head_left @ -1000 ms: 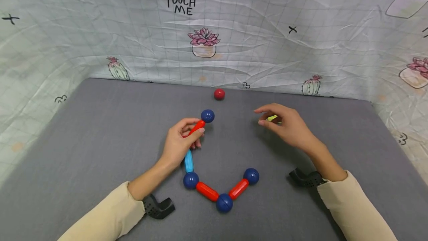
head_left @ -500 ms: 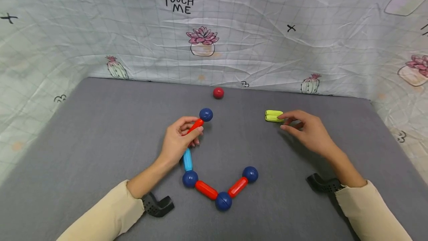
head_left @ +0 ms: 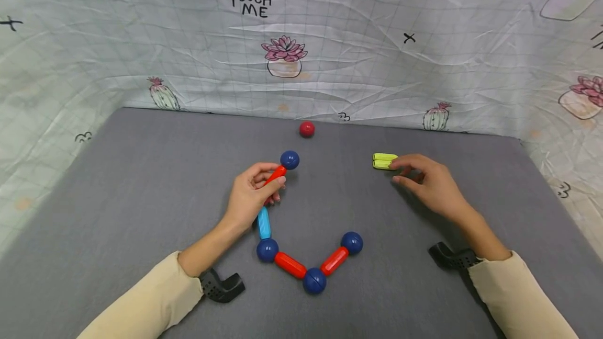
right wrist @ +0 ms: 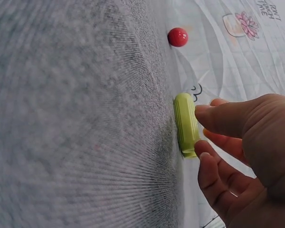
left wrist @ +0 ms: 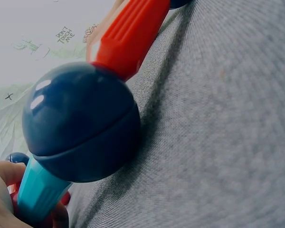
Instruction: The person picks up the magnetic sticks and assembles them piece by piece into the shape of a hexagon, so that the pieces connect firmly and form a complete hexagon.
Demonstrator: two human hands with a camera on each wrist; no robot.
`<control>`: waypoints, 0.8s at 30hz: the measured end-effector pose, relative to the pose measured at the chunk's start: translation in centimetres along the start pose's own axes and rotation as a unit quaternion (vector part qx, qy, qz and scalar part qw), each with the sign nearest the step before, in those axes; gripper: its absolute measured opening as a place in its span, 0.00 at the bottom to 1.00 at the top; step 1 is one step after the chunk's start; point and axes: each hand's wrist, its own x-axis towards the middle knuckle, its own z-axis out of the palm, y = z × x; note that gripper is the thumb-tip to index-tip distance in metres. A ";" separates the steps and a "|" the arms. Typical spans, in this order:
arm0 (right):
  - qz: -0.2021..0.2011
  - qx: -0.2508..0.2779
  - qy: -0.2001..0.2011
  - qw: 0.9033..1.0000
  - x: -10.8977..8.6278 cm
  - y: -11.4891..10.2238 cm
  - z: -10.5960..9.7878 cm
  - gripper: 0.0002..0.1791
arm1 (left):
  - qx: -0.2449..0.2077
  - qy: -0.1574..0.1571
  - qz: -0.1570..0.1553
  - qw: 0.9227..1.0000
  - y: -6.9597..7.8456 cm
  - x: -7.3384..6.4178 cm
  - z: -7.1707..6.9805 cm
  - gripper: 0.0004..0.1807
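Observation:
In the head view my left hand [head_left: 252, 195] pinches a red rod [head_left: 277, 173] with a blue ball [head_left: 289, 160] on its upper end. A light blue rod [head_left: 264, 223] runs from under this hand to another blue ball [head_left: 267, 250]; how it joins the held rod is hidden by the fingers. From there a chain goes on: a red rod [head_left: 290, 265], a blue ball [head_left: 314, 281], a red rod [head_left: 334, 261] and an end ball [head_left: 352, 243]. My right hand [head_left: 431, 184] has its fingertips right at two lime-yellow rods [head_left: 383, 161] lying side by side, thumb and fingers apart.
A red ball [head_left: 307, 129] lies near the back edge of the grey table [head_left: 165, 171]. Behind the table hangs a printed white cloth [head_left: 358, 67]. Black wrist mounts [head_left: 221, 286] sit under both forearms.
My right hand has drawn back to the right from over the yellow rods, uncovering them, and then edged slightly left. The left hand keeps its hold on the red rod.

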 end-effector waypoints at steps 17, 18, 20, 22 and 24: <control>0.005 -0.024 0.002 1.000 -0.1 0.3 0.6 0.18 | 0.011 -0.004 -0.011 1.000 0.1 0.0 0.0 0.17; 0.007 -0.025 0.001 1.000 -0.1 0.3 0.6 0.18 | 0.011 -0.004 -0.011 1.000 0.0 0.0 0.0 0.17; 0.012 -0.028 -0.001 1.000 -0.1 0.3 0.6 0.18 | 0.009 -0.003 -0.011 1.000 0.0 0.0 0.0 0.17; 0.017 -0.029 0.000 0.999 -0.1 0.3 0.6 0.18 | 0.009 -0.003 -0.010 1.000 0.1 -0.1 -0.1 0.17; 0.019 -0.028 0.004 0.999 0.0 0.2 0.7 0.17 | 0.010 -0.003 -0.008 1.000 0.1 -0.1 -0.1 0.17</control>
